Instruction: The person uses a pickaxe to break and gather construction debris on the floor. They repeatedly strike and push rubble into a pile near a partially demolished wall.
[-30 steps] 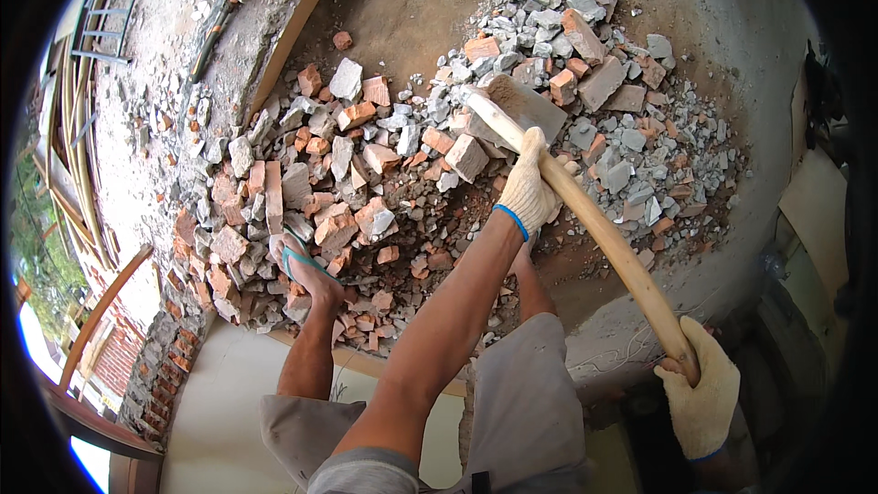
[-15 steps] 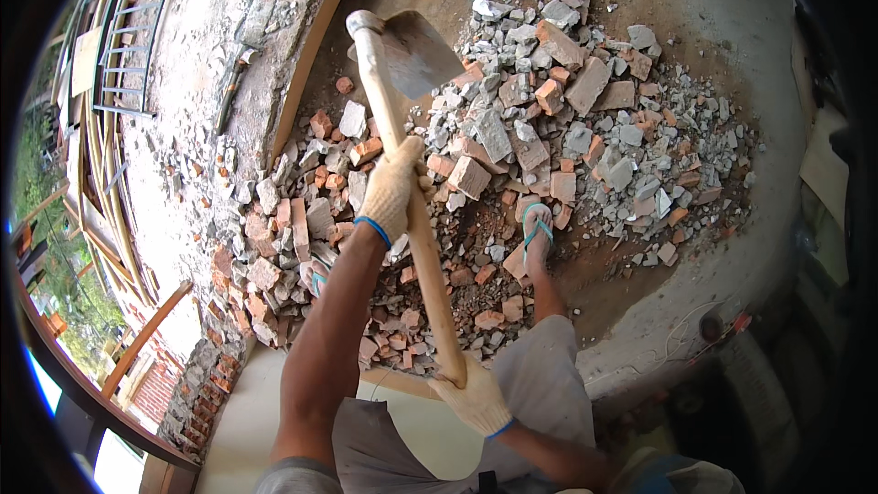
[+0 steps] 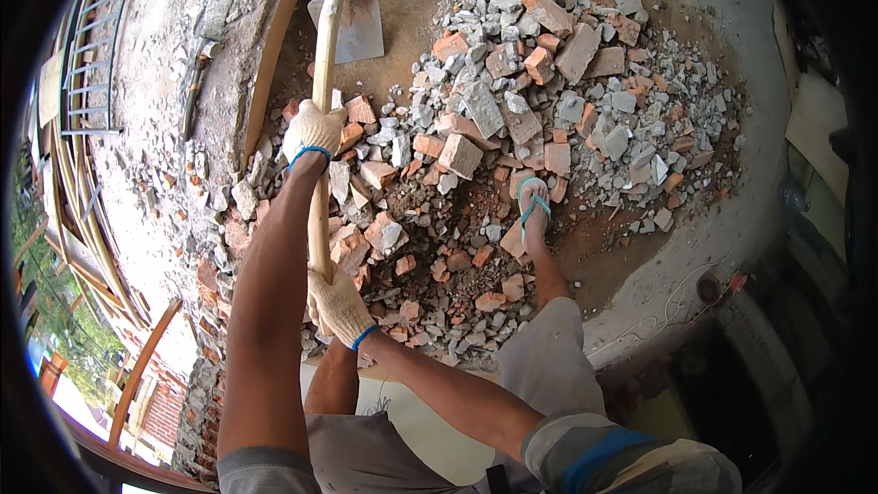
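A hoe with a pale wooden handle (image 3: 319,224) and a broad flat metal blade (image 3: 360,27) is held in both my hands. My left hand (image 3: 309,133), in a cream knitted glove with a blue cuff, wraps round the upper part of the handle. Lower down, my right hand (image 3: 340,306), gloved the same way, is closed round the handle's near end. The blade is at the far end, left of the heap of broken brick and concrete (image 3: 512,128), over or against the brown floor; I cannot tell whether it touches.
My sandalled right foot (image 3: 532,206) stands amid the rubble. A straight raised edge (image 3: 274,55) runs along the left, with a long dark tool (image 3: 196,91) beyond it. Farther left are a metal ladder-like frame (image 3: 96,46) and long poles (image 3: 78,220). A wire (image 3: 672,306) lies at the right.
Both hands and the hoe have swung to the left. The handle now stands nearly upright in the picture, and the blade has moved away from the heap's top edge. Some rubble at the left has shifted.
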A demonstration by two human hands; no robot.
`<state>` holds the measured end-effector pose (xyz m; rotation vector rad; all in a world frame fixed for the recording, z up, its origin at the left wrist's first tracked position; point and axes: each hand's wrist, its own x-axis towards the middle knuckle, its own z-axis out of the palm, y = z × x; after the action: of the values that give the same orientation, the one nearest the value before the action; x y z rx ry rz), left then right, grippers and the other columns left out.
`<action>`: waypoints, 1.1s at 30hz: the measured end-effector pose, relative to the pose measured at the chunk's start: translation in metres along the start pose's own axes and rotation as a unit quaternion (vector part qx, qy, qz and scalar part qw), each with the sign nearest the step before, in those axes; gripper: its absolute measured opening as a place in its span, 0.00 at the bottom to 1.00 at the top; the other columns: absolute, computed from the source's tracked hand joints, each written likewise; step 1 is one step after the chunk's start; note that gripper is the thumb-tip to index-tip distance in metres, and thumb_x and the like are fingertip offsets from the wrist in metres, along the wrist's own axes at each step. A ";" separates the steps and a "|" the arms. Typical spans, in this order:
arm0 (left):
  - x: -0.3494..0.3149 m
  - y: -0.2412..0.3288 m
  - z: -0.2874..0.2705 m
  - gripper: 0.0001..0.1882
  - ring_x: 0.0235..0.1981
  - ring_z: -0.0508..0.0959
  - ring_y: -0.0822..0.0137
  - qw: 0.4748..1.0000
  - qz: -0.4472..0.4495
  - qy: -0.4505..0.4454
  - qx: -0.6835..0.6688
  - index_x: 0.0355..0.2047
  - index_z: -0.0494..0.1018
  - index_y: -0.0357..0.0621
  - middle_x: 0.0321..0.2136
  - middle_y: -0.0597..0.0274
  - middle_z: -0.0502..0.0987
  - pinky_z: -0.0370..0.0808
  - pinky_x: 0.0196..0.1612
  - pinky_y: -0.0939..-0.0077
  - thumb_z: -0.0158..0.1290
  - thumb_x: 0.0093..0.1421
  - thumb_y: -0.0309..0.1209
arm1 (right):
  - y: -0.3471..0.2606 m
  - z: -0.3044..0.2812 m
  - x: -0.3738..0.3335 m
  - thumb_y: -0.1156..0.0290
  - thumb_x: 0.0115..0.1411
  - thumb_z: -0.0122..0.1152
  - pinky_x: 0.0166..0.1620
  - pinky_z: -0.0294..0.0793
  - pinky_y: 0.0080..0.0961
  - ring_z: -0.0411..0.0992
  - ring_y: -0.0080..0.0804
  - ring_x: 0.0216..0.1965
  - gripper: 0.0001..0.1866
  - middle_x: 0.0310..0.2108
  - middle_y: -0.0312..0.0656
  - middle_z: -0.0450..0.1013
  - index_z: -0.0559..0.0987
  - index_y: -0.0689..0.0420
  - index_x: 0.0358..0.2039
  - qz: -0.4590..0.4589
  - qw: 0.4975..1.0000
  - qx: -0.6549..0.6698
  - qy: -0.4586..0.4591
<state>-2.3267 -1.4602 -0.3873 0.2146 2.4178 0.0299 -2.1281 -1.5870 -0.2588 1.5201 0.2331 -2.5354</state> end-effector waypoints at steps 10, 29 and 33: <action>0.003 -0.019 -0.012 0.31 0.50 0.85 0.43 0.998 -0.032 -0.021 0.056 0.52 0.77 0.32 0.46 0.34 0.84 0.82 0.53 0.52 0.59 0.62 0.49 | -0.008 0.009 -0.035 0.57 0.70 0.67 0.12 0.64 0.18 0.66 0.16 0.12 0.14 0.19 0.25 0.68 0.75 0.50 0.47 0.066 0.982 0.175 -0.036; -0.120 -0.011 0.062 0.25 0.23 0.83 0.62 0.963 -0.183 -0.097 -0.172 0.33 0.80 0.34 0.22 0.55 0.82 0.80 0.31 0.62 0.59 0.59 0.50 | -0.131 -0.085 -0.153 0.53 0.68 0.62 0.15 0.63 0.23 0.66 0.20 0.15 0.18 0.23 0.32 0.68 0.73 0.56 0.41 0.166 0.964 -0.206 -0.017; -0.141 -0.005 0.066 0.21 0.16 0.74 0.66 0.886 -0.225 -0.134 -0.382 0.32 0.74 0.40 0.19 0.61 0.73 0.74 0.21 0.67 0.61 0.62 0.47 | -0.152 -0.097 -0.153 0.53 0.64 0.66 0.18 0.65 0.28 0.67 0.22 0.16 0.20 0.21 0.33 0.67 0.75 0.58 0.38 0.115 0.975 -0.191 -0.009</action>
<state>-2.1797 -1.4901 -0.3455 -0.6586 1.9472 0.6777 -2.0086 -1.4066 -0.1622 1.2918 0.4808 -2.1699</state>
